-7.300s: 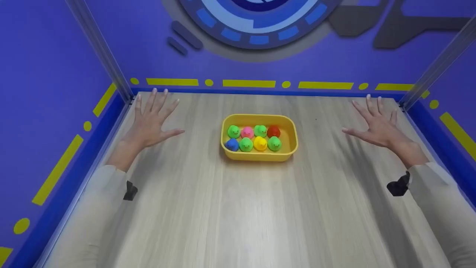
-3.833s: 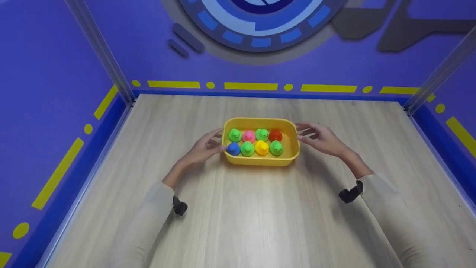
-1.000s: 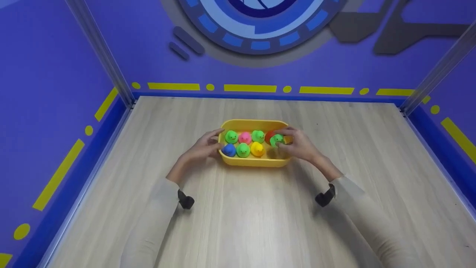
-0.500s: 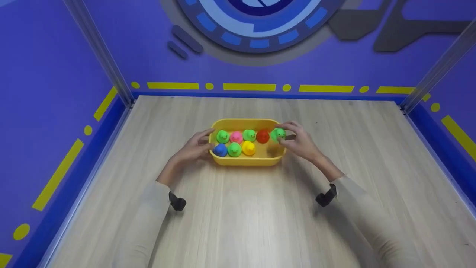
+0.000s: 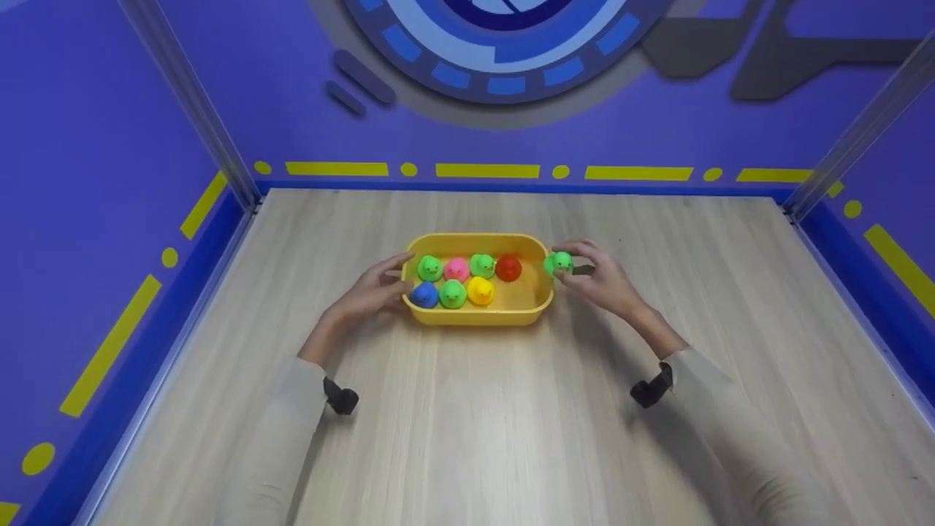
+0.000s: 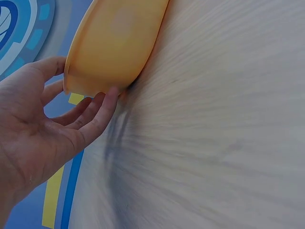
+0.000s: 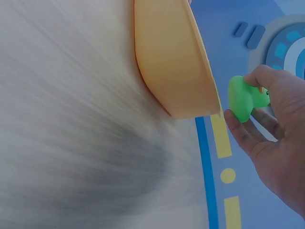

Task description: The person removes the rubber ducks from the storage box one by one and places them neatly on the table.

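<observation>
Your right hand (image 5: 603, 281) pinches a green duck (image 5: 559, 264) at its fingertips. Just left of that hand, the yellow tray (image 5: 478, 318) sits on the bench (image 5: 482, 416), holding seven more ducks (image 5: 453, 294); your left hand (image 5: 369, 292) grips its opposite end with thumb and fingers.

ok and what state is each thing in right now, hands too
green duck: upright, held off the table
right hand: pinching that duck
yellow tub: upright, open-topped, resting on the table
left hand: curved around the tub's left end
seven other ducks: inside the tub, four behind, three in front
</observation>
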